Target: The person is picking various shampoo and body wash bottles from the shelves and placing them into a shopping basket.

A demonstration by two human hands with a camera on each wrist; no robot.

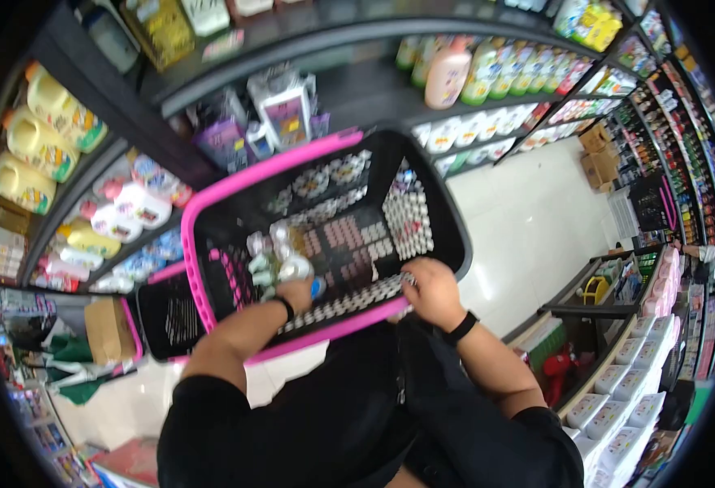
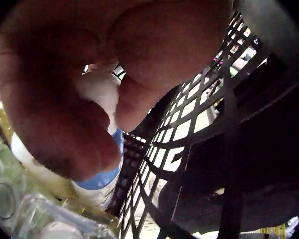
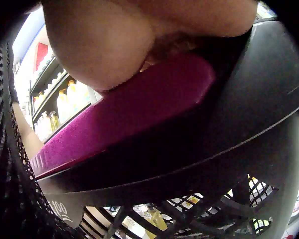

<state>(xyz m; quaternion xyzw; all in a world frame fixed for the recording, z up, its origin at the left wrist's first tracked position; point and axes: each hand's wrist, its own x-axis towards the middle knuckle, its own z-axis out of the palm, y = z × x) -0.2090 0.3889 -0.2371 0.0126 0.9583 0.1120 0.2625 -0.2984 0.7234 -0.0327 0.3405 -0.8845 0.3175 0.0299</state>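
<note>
A black shopping basket (image 1: 453, 203) with a pink handle (image 1: 252, 172) stands open in front of the person's body. My left hand (image 1: 295, 294) reaches down inside it, thumb and fingers pinching a white bottle (image 2: 100, 92) with a blue band, close to the lattice side wall (image 2: 177, 117). Beside that hand, several clear and greenish bottles (image 1: 269, 262) lie in the basket's left end. On the near rim, my right hand (image 1: 434, 291) grips the edge by the pink handle bar (image 3: 139, 102); its fingertips are partly hidden in the right wrist view.
Behind the basket, a shelf holds a pink pump bottle (image 1: 448, 75) and rows of other bottles. Yellow jugs (image 1: 32, 146) fill the left shelf. A second black basket (image 1: 162, 313) and a cardboard box (image 1: 107, 332) stand at lower left. White packs (image 1: 609, 415) line the right-hand shelf.
</note>
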